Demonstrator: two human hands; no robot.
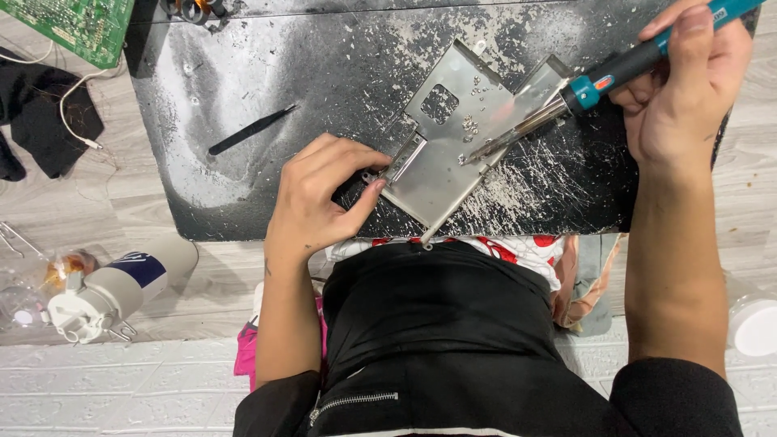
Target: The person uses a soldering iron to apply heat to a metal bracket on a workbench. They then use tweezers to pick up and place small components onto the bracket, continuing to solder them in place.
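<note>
Pinching the near-left edge of a bent grey metal plate (447,154), the left hand (317,194) has its thumb and fingers closed on the plate's small bracket, holding it flat against the scuffed black mat (267,186). The right hand (688,89) is wrapped shut around the teal and black handle of a soldering iron (595,83), whose metal tip slants down and away from that grip to touch the plate just beside a cluster of small silvery bits. Beyond the left hand's grip, well apart on the mat, lie black tweezers (252,129). Farther out from it, at the mat's far corner, sits a green circuit board (85,28). Off the mat, nearer the person than the left hand, a white and blue bottle (121,287) lies on its side.
</note>
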